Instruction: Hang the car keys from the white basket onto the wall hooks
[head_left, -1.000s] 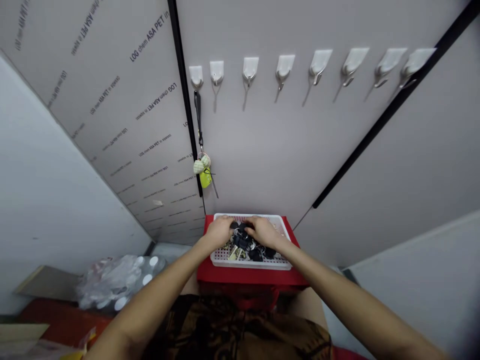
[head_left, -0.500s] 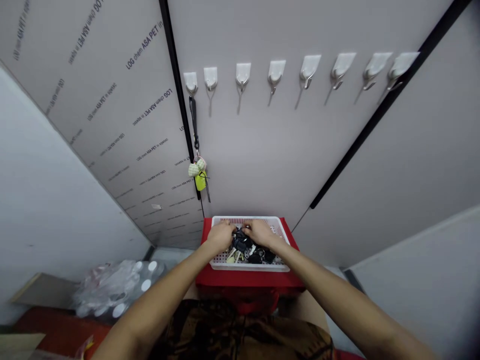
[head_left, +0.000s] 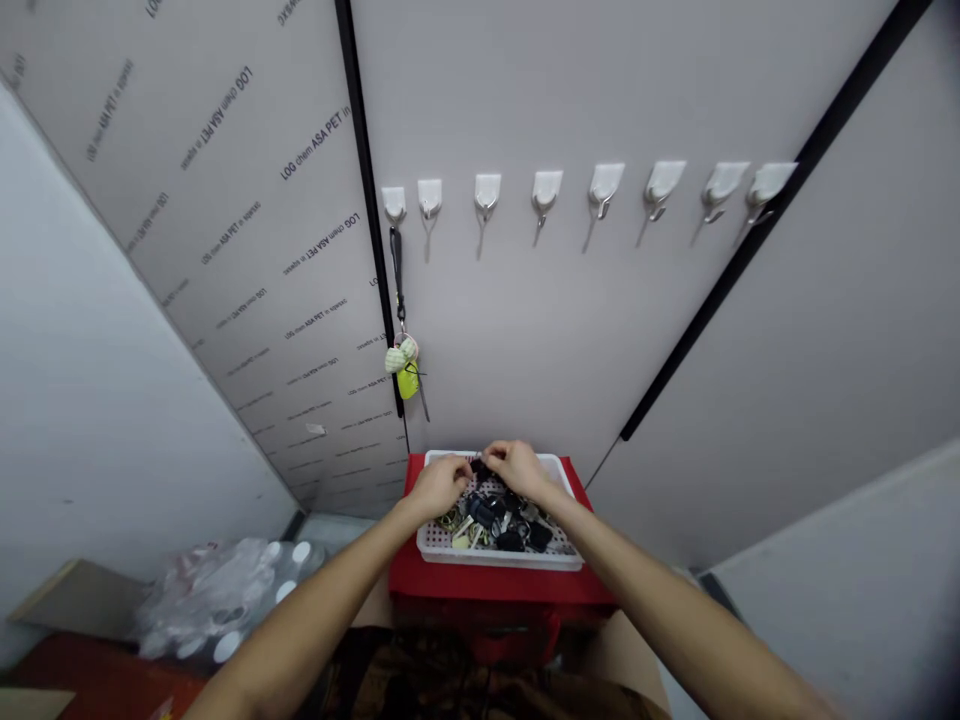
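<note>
A white perforated basket (head_left: 498,553) sits on a red stand (head_left: 495,585) against the wall and holds a heap of dark keys and key fobs (head_left: 504,518). My left hand (head_left: 441,483) and my right hand (head_left: 514,467) are both over the far side of the basket, fingers curled and pinched together on a small dark item from the heap. What exactly the fingers hold is too small to name. On the wall above, a row of white adhesive hooks (head_left: 545,191) runs left to right. The leftmost hook (head_left: 393,204) carries a black strap with a yellow and cream keychain (head_left: 404,365).
A clear plastic bag with white round pieces (head_left: 217,605) lies on the floor at the left, beside a flat board (head_left: 71,595). Black vertical strips (head_left: 367,210) divide the grey wall panels. Patterned dark cloth (head_left: 465,680) is just below the stand.
The view has tilted so the hooks sit lower in the frame. Both hands have risen slightly toward the far rim of the basket, pinching something between them.
</note>
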